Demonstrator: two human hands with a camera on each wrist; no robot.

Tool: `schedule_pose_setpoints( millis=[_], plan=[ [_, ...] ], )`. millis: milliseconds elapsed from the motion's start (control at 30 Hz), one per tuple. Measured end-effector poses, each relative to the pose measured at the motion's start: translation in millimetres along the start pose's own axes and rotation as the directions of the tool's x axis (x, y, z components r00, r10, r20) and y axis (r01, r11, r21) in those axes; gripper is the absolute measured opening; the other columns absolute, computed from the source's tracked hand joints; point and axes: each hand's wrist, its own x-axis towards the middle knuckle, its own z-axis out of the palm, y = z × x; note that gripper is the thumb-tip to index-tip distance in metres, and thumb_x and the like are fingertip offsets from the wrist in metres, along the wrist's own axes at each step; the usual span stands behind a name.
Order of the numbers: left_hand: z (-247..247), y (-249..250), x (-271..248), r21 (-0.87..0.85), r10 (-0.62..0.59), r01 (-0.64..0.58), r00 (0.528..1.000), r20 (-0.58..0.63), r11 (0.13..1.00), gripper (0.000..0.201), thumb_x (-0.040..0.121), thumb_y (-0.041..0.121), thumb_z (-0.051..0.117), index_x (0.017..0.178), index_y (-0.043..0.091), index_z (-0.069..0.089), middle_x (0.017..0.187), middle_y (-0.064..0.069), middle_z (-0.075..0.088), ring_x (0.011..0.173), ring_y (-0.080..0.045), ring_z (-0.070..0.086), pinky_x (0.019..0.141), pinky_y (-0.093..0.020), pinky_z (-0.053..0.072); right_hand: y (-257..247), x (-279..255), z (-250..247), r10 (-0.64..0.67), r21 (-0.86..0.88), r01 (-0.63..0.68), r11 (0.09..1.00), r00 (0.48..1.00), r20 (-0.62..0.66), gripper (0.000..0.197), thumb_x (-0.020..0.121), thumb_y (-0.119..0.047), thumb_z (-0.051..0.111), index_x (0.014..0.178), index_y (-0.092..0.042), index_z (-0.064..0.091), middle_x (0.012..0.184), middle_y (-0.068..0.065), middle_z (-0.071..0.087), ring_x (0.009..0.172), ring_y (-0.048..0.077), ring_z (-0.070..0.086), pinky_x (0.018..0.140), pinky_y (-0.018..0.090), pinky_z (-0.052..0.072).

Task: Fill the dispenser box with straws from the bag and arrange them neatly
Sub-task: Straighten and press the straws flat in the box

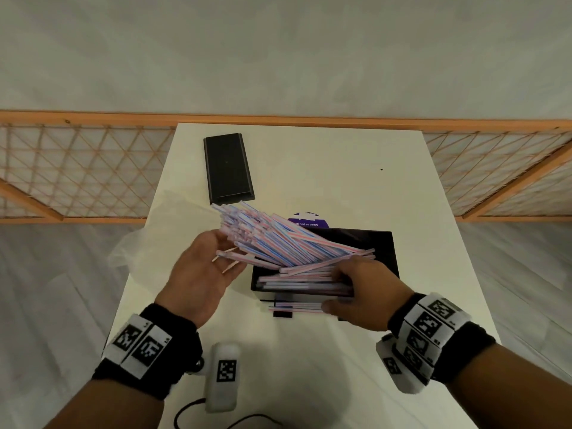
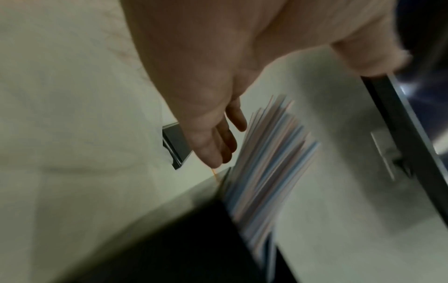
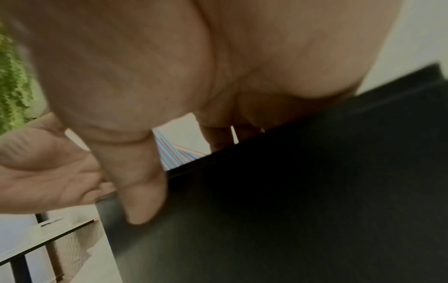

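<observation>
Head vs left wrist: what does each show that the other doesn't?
Head only: right hand on the straws lying in the black dispenser box, the purple sticker, the clear bag.
Left wrist only: nothing legible; it is blurred.
Both: left hand open beside the slanted straw bundle, black lid, white table.

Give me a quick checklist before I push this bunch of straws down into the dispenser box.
1. Dispenser box open on top: ok.
2. Straws lying flat: not ok, the left ends stick up past the rim.
3. Left hand open at the raised ends: ok.
4. Right hand steadying the box's near wall: ok.
5. Lid clear of the box: ok.
6. Bag emptied: cannot tell.
</observation>
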Motion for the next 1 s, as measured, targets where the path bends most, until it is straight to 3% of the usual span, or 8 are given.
schedule_pose_setpoints(
  millis=[133, 233, 367, 533, 633, 733, 833, 1000],
  plan=[
    [-8.7, -14.1, 5.7, 0.643, 0.031, -0.083, 0.995, 0.092, 0.761, 0.108, 0.044, 0.035, 0.101, 0.135, 0.032, 0.045, 0.129, 0.016, 0.062, 0.120, -0.006, 0.058, 0.100, -0.035, 0.047, -11.3, -11.5, -1.4, -0.057, -0.022, 0.054, 0.998, 0.987, -0.153, 0.030, 0.073, -0.042, 0.073, 0.084, -0.026, 0.050, 0.083, -0.011, 0.047, 0.078, 0.018, 0.051, 0.071, 0.035, 0.049],
    [-4.8, -23.8, 18.3, 0.589, 0.135, -0.106, 0.991, -0.005, 0.801, 0.074, 0.058, 0.045, 0.094, 0.122, 0.027, 0.061, 0.111, 0.010, 0.075, 0.104, -0.011, 0.071, 0.090, -0.035, 0.054, -26.9, -24.6, 7.8, -0.123, -0.065, 0.114, 0.991, 0.980, -0.153, 0.024, 0.078, -0.043, 0.066, 0.082, -0.028, 0.048, 0.075, -0.011, 0.054, 0.073, 0.022, 0.057, 0.065, 0.034, 0.048],
    [2.2, -38.5, 33.4, 0.690, 0.225, -0.115, 0.972, -0.072, 0.715, 0.074, 0.053, 0.075, 0.081, 0.109, 0.028, 0.068, 0.099, 0.014, 0.075, 0.094, -0.004, 0.070, 0.082, -0.030, 0.054, -38.4, -34.1, 30.7, -0.078, -0.154, 0.082, 0.985, 0.996, 0.033, 0.030, 0.089, -0.050, 0.056, 0.109, -0.027, 0.056, 0.100, -0.008, 0.067, 0.095, 0.022, 0.063, 0.075, 0.029, 0.045],
    [-0.7, -52.5, 23.6, 0.697, -0.062, -0.010, 0.995, 0.077, 0.717, 0.025, 0.083, 0.037, 0.079, 0.103, 0.026, 0.068, 0.080, 0.023, 0.071, 0.079, 0.004, 0.063, 0.069, -0.020, 0.048, -18.7, -37.1, 61.9, 0.139, -0.299, -0.058, 0.952, 0.957, 0.254, 0.043, 0.091, -0.052, 0.053, 0.119, -0.019, 0.051, 0.124, 0.007, 0.057, 0.111, 0.030, 0.059, 0.090, 0.037, 0.048],
    [-14.2, -64.8, 18.4, 0.646, -0.112, 0.063, 0.993, 0.035, 0.761, 0.077, 0.058, 0.058, 0.063, 0.123, 0.018, 0.057, 0.107, 0.011, 0.068, 0.086, -0.016, 0.061, 0.065, -0.024, 0.049, -2.4, -35.9, 68.8, 0.229, -0.288, -0.160, 0.944, 0.946, 0.228, 0.044, 0.090, -0.050, 0.054, 0.122, -0.020, 0.050, 0.126, 0.006, 0.058, 0.113, 0.029, 0.059, 0.090, 0.036, 0.050],
    [-23.7, -80.9, 16.2, 0.662, -0.230, 0.197, 0.973, -0.038, 0.723, 0.093, 0.051, 0.042, 0.092, 0.128, 0.014, 0.049, 0.116, -0.001, 0.062, 0.081, -0.014, 0.062, 0.067, -0.025, 0.049, 7.3, -30.6, 68.9, 0.256, -0.238, -0.207, 0.949, 0.946, 0.199, 0.042, 0.089, -0.048, 0.055, 0.121, -0.022, 0.051, 0.121, 0.002, 0.062, 0.113, 0.026, 0.060, 0.091, 0.037, 0.051],
    [-16.4, -99.8, 18.1, 0.658, -0.358, 0.412, 0.906, -0.224, 0.631, 0.052, 0.071, 0.010, 0.091, 0.110, 0.005, 0.056, 0.093, -0.011, 0.064, 0.074, -0.022, 0.062, 0.060, -0.030, 0.050, 9.4, -23.4, 69.4, 0.248, -0.171, -0.218, 0.961, 0.951, 0.185, 0.037, 0.087, -0.048, 0.058, 0.114, -0.022, 0.054, 0.113, 0.001, 0.065, 0.108, 0.024, 0.062, 0.089, 0.036, 0.052],
    [10.9, -119.6, 25.7, 0.328, -0.452, 0.565, 0.816, -0.361, 0.757, 0.010, 0.087, -0.007, 0.070, 0.082, -0.003, 0.062, 0.069, -0.015, 0.061, 0.055, -0.022, 0.059, 0.042, -0.024, 0.052, -2.2, -11.8, 67.5, 0.170, -0.137, -0.147, 0.980, 0.970, 0.172, 0.040, 0.088, -0.046, 0.061, 0.117, -0.018, 0.057, 0.116, 0.003, 0.065, 0.111, 0.025, 0.060, 0.094, 0.037, 0.051]
  ],
)
